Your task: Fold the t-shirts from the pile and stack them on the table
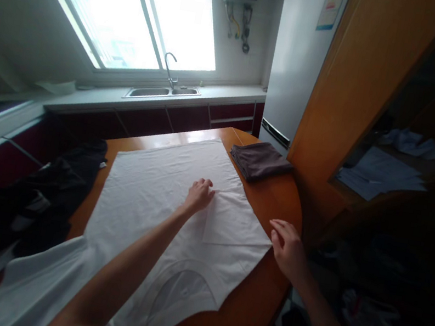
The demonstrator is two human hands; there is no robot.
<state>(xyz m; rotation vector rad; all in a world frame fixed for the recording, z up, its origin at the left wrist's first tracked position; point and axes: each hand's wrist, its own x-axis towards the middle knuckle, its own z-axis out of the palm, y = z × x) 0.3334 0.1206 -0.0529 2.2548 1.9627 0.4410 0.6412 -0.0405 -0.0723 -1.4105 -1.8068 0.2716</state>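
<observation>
A white T-shirt (150,190) lies spread on the wooden table, its round neckline toward me. On the right side its sleeve is folded inward over the body. My left hand (198,196) is on the shirt near that folded part, fingers curled and pinching the fabric, with a crease running out from the fingertips. At the shirt's right folded edge is my right hand (286,248), its fingers stretched out and the thumb apart from them, close to the fabric's corner. The other sleeve reaches toward the lower left.
A folded dark brown garment (262,161) sits at the table's (284,199) far right. Dark clothes (59,186) are heaped along the left edge. Beyond stand a counter with a sink (149,93), a fridge (297,59) and a wooden cabinet (347,84) with papers.
</observation>
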